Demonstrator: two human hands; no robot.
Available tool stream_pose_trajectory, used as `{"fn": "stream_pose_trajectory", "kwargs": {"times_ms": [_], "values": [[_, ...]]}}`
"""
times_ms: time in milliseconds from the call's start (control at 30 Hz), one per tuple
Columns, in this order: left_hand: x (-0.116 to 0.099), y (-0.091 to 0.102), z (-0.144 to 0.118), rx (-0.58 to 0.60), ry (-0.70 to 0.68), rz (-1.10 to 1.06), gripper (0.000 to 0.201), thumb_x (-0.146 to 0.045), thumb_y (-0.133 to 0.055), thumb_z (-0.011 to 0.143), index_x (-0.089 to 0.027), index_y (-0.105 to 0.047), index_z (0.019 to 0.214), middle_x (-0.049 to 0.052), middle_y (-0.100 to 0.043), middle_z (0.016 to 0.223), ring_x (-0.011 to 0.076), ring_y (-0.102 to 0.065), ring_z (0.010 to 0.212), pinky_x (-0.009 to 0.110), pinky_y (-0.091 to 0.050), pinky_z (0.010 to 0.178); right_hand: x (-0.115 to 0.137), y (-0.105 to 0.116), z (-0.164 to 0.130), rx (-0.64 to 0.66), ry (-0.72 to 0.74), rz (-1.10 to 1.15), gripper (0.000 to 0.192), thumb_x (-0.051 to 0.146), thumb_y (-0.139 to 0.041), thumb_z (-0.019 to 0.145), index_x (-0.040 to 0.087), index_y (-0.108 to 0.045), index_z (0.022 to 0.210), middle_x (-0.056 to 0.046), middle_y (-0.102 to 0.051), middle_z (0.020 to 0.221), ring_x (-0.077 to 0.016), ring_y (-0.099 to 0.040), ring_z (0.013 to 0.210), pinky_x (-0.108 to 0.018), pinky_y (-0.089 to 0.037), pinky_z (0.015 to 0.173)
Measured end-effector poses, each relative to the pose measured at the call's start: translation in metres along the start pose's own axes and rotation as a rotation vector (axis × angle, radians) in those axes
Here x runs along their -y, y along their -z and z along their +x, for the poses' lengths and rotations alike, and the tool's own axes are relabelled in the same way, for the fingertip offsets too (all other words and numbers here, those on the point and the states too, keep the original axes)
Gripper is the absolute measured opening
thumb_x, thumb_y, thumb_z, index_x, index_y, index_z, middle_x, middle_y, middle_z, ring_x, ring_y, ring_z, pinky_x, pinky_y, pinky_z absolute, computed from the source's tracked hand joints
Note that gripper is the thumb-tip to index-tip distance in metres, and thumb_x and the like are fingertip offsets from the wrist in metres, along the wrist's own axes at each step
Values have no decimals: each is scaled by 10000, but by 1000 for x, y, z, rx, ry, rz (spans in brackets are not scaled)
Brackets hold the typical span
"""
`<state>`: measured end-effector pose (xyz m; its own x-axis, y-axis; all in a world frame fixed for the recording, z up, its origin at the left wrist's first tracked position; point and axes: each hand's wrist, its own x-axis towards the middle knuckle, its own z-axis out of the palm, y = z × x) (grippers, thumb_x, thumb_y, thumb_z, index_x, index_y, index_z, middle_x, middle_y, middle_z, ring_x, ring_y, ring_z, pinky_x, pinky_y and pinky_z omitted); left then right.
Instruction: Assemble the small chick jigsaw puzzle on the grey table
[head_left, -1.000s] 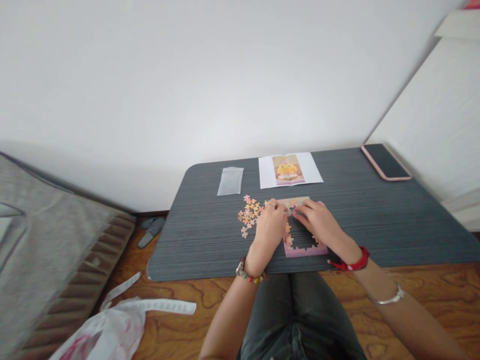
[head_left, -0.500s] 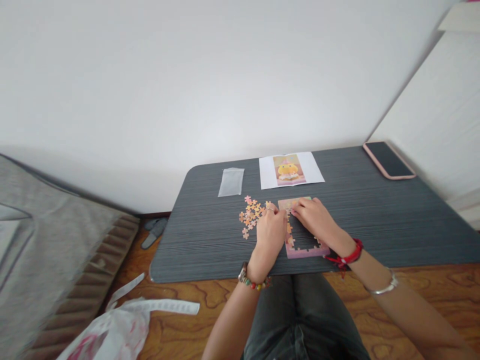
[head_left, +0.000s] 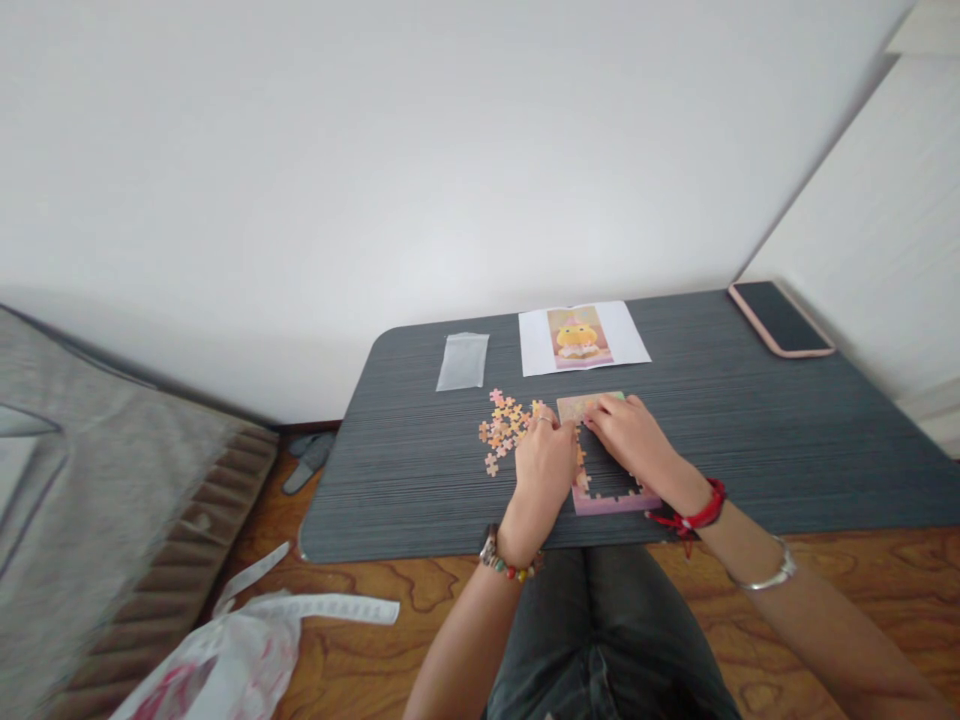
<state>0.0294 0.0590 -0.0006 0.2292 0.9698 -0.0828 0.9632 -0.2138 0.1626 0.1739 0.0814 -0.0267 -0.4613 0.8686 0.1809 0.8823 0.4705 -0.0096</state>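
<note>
A small, partly assembled jigsaw puzzle (head_left: 609, 497) with a pink border lies near the front edge of the dark grey table (head_left: 750, 440). My left hand (head_left: 544, 463) rests on its left side, fingers curled toward the top edge. My right hand (head_left: 628, 434) lies across the puzzle's upper part, fingertips pressing near the top left corner, close to the left hand's fingers. Whether either hand pinches a piece is too small to tell. A heap of loose orange and pink pieces (head_left: 504, 427) sits just left of my left hand.
A reference picture of a yellow figure on white paper (head_left: 582, 337) lies behind the puzzle, with a clear plastic bag (head_left: 463, 361) to its left. A phone (head_left: 781, 318) sits at the far right corner. Slippers (head_left: 307, 460), a plastic bag (head_left: 217, 660) and a mattress (head_left: 90, 500) are on the floor left.
Both hands stay on the puzzle's top left corner with only slight finger shifts. The view has drifted a little as my head moved.
</note>
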Motion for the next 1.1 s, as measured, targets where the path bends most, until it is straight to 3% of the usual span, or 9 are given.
{"fn": "stream_pose_trajectory", "kwargs": {"times_ms": [200,600,733,900,1000,1100], "values": [[-3,0,0,7,-41,22,275,-227,-352,913,-238,-593,1043,71,-521,968,189,-561,905,250,-474,647,6,7,-8,-17,1,8,218,151,-419,892,142,-636,878,-75,-607,856,-185,-544,812,-306,-296,702],[-5,0,1,49,-28,22,289,-221,-345,914,-234,-592,1063,80,-518,978,185,-565,917,248,-475,677,9,14,-9,98,-36,32,279,116,-405,878,159,-645,1015,-98,-616,920,-186,-569,807,-307,-325,712],[-2,3,-3,27,-34,-27,281,-228,-375,906,-244,-567,1111,72,-530,1000,174,-577,887,246,-474,678,12,18,-17,41,-51,50,274,133,-404,885,151,-642,1020,-97,-609,908,-185,-563,801,-307,-334,702],[25,8,-33,-108,51,-136,257,-228,-422,891,-243,-574,1098,58,-549,1023,156,-581,848,247,-471,726,27,23,-52,-101,-70,195,242,201,-421,898,179,-651,971,-68,-597,834,-174,-546,756,-306,-366,709],[51,4,-57,-175,147,-198,246,-214,-453,873,-224,-592,1076,54,-553,985,161,-575,881,246,-470,756,44,24,-67,-89,-35,301,223,201,-431,897,202,-653,916,-46,-589,801,-164,-544,750,-301,-379,722],[70,0,-75,-206,229,-231,230,-194,-483,849,-193,-613,1038,48,-554,918,159,-577,826,257,-475,750,63,21,-65,-74,-56,324,200,198,-451,886,208,-650,905,-39,-589,792,-165,-539,726,-302,-370,686]]}}
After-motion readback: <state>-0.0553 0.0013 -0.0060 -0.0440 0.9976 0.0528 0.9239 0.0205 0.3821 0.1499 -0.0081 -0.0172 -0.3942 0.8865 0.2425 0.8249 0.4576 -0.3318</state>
